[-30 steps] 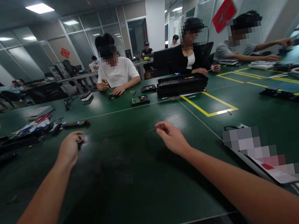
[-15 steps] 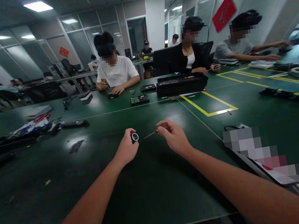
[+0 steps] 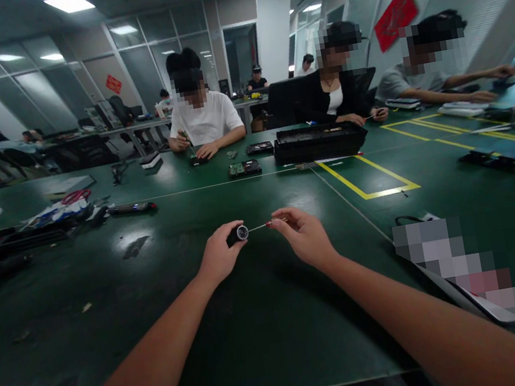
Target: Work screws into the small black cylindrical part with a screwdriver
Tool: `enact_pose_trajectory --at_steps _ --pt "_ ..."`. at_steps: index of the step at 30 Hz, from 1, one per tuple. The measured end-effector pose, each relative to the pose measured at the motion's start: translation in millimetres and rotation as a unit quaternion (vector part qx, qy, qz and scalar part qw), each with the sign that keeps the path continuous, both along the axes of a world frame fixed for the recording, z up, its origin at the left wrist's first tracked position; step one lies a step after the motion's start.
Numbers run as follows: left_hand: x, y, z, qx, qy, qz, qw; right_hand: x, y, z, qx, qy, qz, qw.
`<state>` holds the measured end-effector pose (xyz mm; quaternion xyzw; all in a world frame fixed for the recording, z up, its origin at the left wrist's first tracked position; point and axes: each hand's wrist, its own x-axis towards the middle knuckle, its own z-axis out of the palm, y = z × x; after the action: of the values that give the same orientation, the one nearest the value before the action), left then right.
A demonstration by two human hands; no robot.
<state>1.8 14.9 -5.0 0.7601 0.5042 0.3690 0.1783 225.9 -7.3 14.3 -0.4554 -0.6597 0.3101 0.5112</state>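
My left hand is closed round a small black cylinder whose round, pale-rimmed end faces me. A thin screwdriver with a red part near its handle is pinched in the fingers of my right hand. Its metal shaft points left, and the tip is at the rim of the cylinder's end; whether it touches cannot be made out. Both hands are above the middle of the green table.
Beyond my hands are a green circuit board part and a long black tray. A dark tool lies at left. A pixelated flat item is at right. Three people sit across the table.
My left hand has moved slightly right with the cylinder, closing the gap to the screwdriver tip. The screwdriver shaft is now more level. The whole view has shifted slightly.
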Motion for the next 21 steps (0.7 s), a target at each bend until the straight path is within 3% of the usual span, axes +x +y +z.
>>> enact_pose_trajectory --at_steps 12,21 --pt "-2.8 -1.4 1.3 -0.002 0.014 -0.015 1.0 1.5 -6.6 15.1 0.013 -0.134 -0.07 0.988" --pt "-2.8 -1.7 3.2 0.012 0.03 -0.011 0.999 3.6 1.3 6.7 -0.031 -0.197 -0.118 0.973"
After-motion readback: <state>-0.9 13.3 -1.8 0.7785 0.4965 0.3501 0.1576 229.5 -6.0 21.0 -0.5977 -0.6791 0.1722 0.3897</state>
